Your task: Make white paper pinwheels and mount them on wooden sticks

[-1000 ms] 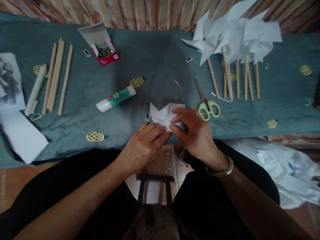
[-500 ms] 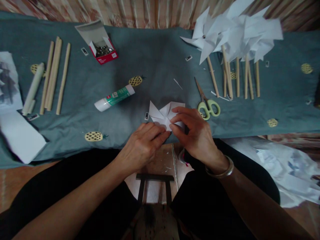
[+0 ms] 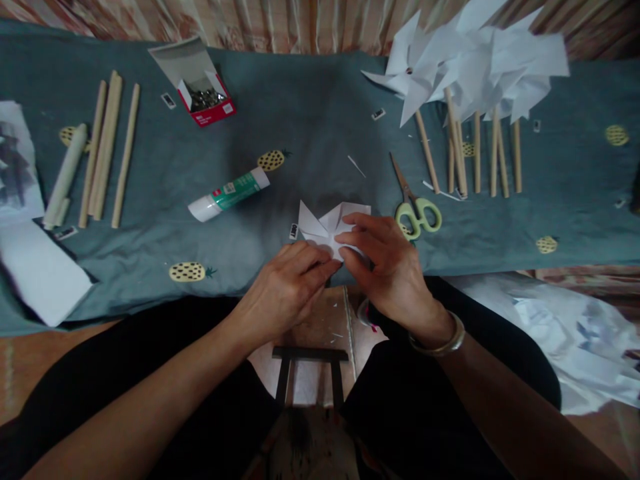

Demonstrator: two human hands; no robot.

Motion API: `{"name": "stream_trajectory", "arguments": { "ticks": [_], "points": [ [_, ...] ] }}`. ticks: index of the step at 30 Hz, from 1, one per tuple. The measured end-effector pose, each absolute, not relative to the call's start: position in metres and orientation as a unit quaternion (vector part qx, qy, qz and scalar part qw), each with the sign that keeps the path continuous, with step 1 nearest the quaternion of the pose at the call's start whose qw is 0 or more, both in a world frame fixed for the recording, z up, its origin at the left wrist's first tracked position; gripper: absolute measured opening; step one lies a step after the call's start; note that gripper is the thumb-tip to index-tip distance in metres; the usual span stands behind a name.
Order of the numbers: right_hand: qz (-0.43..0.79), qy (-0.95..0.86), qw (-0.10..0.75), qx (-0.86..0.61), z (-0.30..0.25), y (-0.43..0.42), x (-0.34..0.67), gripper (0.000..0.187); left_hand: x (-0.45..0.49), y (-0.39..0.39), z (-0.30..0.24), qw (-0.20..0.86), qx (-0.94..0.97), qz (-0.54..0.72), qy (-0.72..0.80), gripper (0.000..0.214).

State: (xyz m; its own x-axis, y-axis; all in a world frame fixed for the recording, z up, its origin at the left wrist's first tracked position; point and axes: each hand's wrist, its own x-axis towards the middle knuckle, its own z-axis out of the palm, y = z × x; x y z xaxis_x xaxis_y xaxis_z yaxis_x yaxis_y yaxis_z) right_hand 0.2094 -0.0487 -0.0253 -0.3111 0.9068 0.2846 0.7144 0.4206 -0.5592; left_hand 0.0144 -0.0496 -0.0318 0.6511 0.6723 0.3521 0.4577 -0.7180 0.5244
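Both hands are right on the white folded paper pinwheel blank, which lies at the near edge of the counter, about midway along it, on the teal pineapple-print cloth. The left hand has its fingers bunched together, tips pressed onto the near side of the paper. The right hand curls over the middle, thumb and fingertips pinched on the folded flaps. The green-handled scissors lie just to the right, and the white and green glue stick is off to the left.

The risks, as I judge them: that paper sits very close to the counter's near edge, and a slip of the pinch could let the flaps spring open. It could also slide the whole piece off towards the lap. Pressing too hard at the centre could crease or tear the thin points.

Farther back, the open red box of metal pins sits near the far edge. The plain wooden sticks lie at the left end, and the pile of finished white paper pinwheels on sticks is in the far right corner.

Against half a second ago, very little has changed. The right fingertips have crept slightly further over the centre, the left hand has edged up, and the paper has not shifted.
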Motion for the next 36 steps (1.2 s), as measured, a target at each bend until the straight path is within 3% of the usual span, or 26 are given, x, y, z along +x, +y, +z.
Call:
{"name": "stream_trajectory", "arguments": {
  "ticks": [28,36],
  "points": [
    [0.181,-0.81,0.233,-0.507,-0.028,-0.059,0.202,0.035,0.014,-0.048,-0.032,0.21,0.883,0.262,0.328,0.02],
    [0.101,-0.82,0.259,-0.501,-0.042,-0.062,0.199,0.027,0.019,-0.047,-0.03,0.136,0.891,0.272,0.337,0.011]
  ]
}}
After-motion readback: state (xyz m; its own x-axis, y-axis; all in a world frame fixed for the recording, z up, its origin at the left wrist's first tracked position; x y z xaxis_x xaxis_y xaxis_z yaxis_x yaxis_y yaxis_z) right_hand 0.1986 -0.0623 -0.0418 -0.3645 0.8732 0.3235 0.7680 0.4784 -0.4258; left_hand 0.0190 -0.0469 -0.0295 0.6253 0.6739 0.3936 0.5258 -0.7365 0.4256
